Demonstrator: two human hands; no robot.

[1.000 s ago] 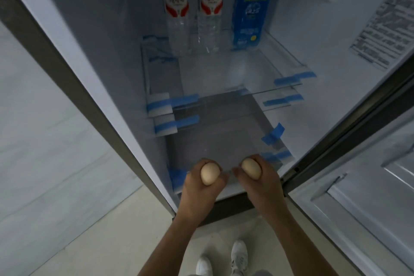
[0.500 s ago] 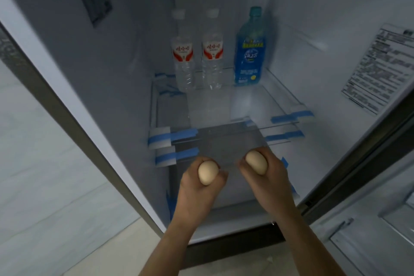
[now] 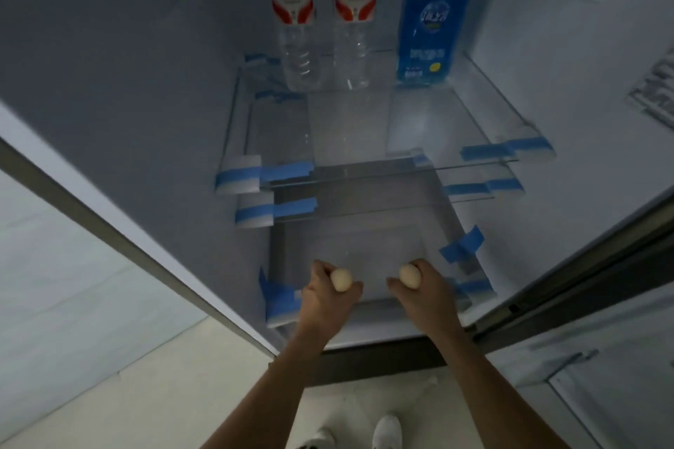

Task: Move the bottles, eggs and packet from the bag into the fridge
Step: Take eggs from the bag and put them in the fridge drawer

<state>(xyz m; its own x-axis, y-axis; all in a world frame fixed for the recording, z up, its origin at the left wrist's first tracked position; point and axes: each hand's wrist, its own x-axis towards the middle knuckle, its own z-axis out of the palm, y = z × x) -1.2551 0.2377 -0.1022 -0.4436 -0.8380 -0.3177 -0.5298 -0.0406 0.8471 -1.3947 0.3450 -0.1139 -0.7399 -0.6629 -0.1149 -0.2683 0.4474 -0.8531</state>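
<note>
Three bottles [image 3: 352,29] shelved in fridge [image 3: 127,84]; left hand [image 3: 322,306] grips left egg [image 3: 341,280], right hand [image 3: 428,302] grips right egg [image 3: 409,276], both unplaced; packet unseen.

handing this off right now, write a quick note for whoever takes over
Left grip holds the left egg. Right grip holds the right egg. Both are at the front of the fridge's bottom compartment.
Done: left water bottle, right water bottle and blue bottle stand upright at the back of the top glass shelf.
Left: set both eggs down. The packet and bag are not in view.
</note>
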